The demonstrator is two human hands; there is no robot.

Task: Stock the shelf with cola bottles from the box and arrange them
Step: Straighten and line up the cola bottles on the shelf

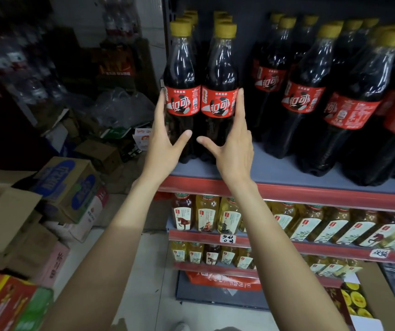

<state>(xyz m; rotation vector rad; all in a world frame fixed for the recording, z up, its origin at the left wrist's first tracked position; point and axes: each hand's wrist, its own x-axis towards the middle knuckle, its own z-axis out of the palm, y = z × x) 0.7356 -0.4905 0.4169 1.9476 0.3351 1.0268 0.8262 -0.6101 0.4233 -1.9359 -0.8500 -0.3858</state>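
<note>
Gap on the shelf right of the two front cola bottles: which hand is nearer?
Right. The right hand lies against the right front bottle, beside the gap; the left hand is on the left bottle's far side.

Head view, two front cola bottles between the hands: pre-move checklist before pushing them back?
1. Left hand flat against the left yellow-capped dark cola bottle: ok.
2. Right hand flat against the right yellow-capped dark cola bottle: ok.
3. Both bottles upright, side by side, red labels facing out: ok.
4. Bottle bases fully on the grey shelf board with red front strip: ok, set back from the edge.
5. Free depth behind them: not ok, more yellow caps stand directly behind.
6. Gap to the next cola row on the right: ok, bare shelf between.
</note>
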